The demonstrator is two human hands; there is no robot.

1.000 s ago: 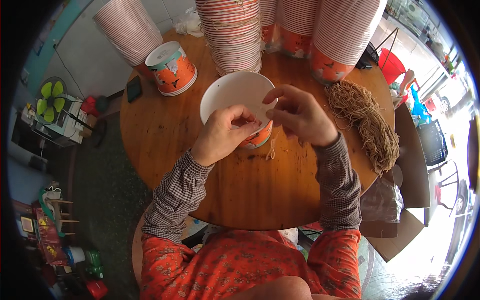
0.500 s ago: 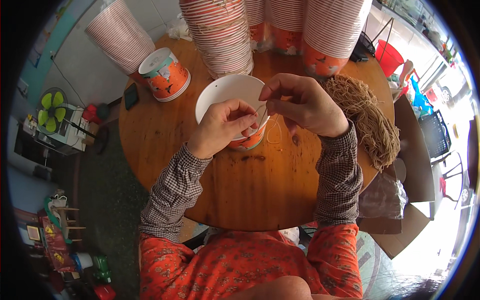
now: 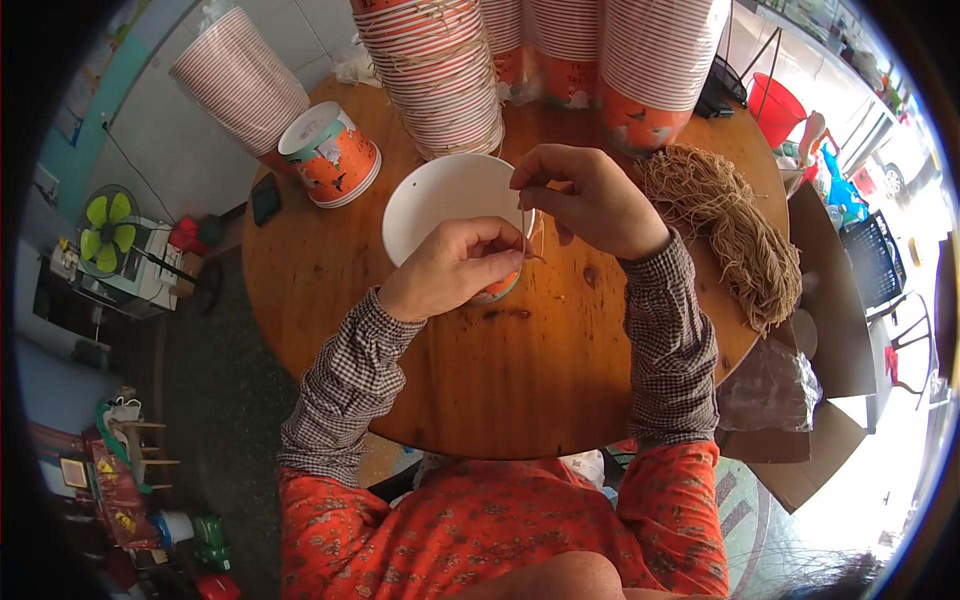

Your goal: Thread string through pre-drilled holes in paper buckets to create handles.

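Observation:
A white-lined paper bucket (image 3: 436, 200) with an orange printed outside stands tilted on the round wooden table, its mouth toward me and a small hole near its far rim. Over its right edge, both my hands pinch a thin tan string (image 3: 527, 228). My left hand (image 3: 455, 266) is closed on the lower part, thumb against forefinger. Above and to the right, my right hand (image 3: 590, 200) pinches the upper part. A short stretch of string runs between the two, and a loop hangs beside the bucket's rim.
A bundle of tan strings (image 3: 725, 230) lies at the table's right. Tall stacks of paper buckets (image 3: 440, 80) stand at the back, and one upside-down bucket (image 3: 335, 160) sits at left near a phone (image 3: 265, 199). A cardboard box (image 3: 830, 300) stands right of the table.
My right hand has moved slightly left, and my left hand a little lower. The string between them now runs more upright. The bucket has shifted slightly left.

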